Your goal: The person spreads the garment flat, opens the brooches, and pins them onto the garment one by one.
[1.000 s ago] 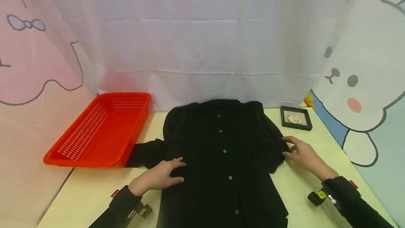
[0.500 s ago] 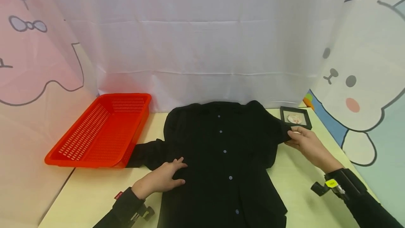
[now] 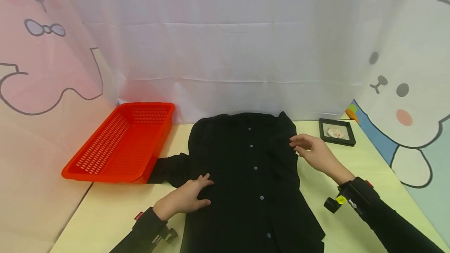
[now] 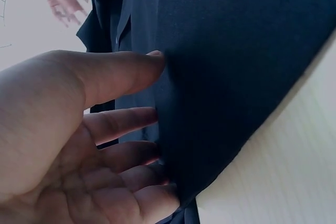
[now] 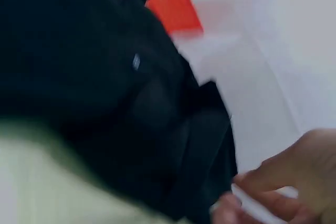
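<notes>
A black button-up shirt (image 3: 235,175) lies front up on the pale table, collar toward the back. Its sleeve on the left reaches out under the basket, while the one on the right is folded inward over the body. My left hand (image 3: 186,198) rests on the shirt's left side; the left wrist view shows its fingers spread and fingertips touching the black cloth (image 4: 226,66). At the shirt's right edge, below the shoulder, is my right hand (image 3: 316,153), fingers loosely bent. In the blurred right wrist view its fingertips (image 5: 226,211) are beside the folded cloth (image 5: 157,145).
A red plastic basket (image 3: 154,155) with perforated walls stands at the back left, over the sleeve end. A small black frame (image 3: 325,139) lies at the back right. White curtain (image 3: 225,57) hangs behind the table (image 3: 351,214), with cartoon-printed cloth on both sides.
My right hand took the right sleeve's end, lifted it, then carried it left onto the shirt body; its fingers now look loosened. The left hand has stayed on the shirt. The view turned slightly left.
</notes>
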Demonstrator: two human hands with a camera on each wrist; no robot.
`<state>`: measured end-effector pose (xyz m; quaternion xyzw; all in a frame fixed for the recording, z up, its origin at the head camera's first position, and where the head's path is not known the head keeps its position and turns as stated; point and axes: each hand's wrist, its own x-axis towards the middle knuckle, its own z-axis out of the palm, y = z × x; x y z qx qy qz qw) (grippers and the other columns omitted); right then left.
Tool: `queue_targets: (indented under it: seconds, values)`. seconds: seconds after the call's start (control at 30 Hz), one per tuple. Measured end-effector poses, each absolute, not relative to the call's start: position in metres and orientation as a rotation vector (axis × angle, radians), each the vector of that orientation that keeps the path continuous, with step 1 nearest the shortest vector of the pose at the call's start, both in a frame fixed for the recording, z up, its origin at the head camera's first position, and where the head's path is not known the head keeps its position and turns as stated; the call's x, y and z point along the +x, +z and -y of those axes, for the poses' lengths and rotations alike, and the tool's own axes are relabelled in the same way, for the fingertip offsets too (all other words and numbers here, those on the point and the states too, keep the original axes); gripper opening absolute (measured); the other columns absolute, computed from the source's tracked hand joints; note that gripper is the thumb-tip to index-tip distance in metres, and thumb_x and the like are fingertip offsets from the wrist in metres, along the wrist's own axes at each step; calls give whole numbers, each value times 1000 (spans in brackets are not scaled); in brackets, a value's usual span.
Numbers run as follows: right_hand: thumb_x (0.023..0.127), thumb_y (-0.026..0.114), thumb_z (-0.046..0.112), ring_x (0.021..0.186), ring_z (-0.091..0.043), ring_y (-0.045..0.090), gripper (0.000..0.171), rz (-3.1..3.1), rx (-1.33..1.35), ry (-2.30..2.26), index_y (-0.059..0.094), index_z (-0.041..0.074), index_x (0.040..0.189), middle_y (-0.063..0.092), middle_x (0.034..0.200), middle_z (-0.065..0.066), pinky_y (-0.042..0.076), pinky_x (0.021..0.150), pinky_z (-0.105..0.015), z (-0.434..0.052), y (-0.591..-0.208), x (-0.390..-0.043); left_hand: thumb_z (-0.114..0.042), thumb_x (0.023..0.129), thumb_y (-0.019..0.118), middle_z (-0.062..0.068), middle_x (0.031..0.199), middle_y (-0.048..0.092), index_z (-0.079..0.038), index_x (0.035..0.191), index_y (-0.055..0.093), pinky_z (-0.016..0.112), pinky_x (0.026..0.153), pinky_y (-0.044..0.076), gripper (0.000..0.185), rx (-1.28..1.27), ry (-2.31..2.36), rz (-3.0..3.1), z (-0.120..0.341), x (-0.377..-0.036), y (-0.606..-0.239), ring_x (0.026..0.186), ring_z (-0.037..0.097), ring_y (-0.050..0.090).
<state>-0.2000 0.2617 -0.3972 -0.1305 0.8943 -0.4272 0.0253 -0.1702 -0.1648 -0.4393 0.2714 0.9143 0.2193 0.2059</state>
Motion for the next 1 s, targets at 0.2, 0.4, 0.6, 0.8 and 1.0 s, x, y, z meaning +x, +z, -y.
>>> queue_targets:
  seconds: [0.2, 0.4, 0.6, 0.8, 1.0]
  values:
    - [92, 58, 2, 107, -47, 61, 37, -2730, -368, -1109, 54, -8, 126, 56, 126, -31, 55, 84, -45, -288, -423, -194, -28, 87, 71, 19, 153, 34, -11, 138, 51, 58, 105, 37, 58, 746, 602, -2549, 165, -167, -438, 138, 44, 34]
    - [90, 64, 9, 107, -45, 62, 41, -2730, -492, -1116, 55, -6, 127, 57, 126, -29, 52, 88, -51, -292, -431, -198, -29, 86, 72, 20, 153, 33, -10, 138, 50, 58, 105, 36, 59, 759, 615, -2555, 164, -169, -436, 139, 45, 32]
    - [85, 70, 15, 108, -43, 60, 51, -2767, -527, -961, 54, -6, 129, 58, 125, -28, 50, 89, -54, -282, -436, -204, -35, 83, 74, 17, 156, 29, -10, 140, 47, 59, 107, 33, 68, 724, 577, -2536, 160, -167, -437, 140, 45, 29]
    - [83, 68, 7, 99, -37, 62, 37, -2889, -500, -866, 62, -9, 116, 64, 112, -24, 52, 84, -50, -275, -446, -206, -44, 79, 75, 23, 155, 26, -7, 145, 40, 60, 107, 34, 84, 716, 489, -2547, 149, -165, -437, 139, 48, 28]
    - [85, 64, 7, 95, -32, 66, 19, -2929, -426, -953, 70, 0, 102, 69, 105, -17, 52, 82, -48, -277, -444, -203, -49, 76, 77, 27, 155, 23, -8, 148, 37, 61, 105, 34, 91, 698, 399, -2557, 140, -164, -437, 139, 51, 27]
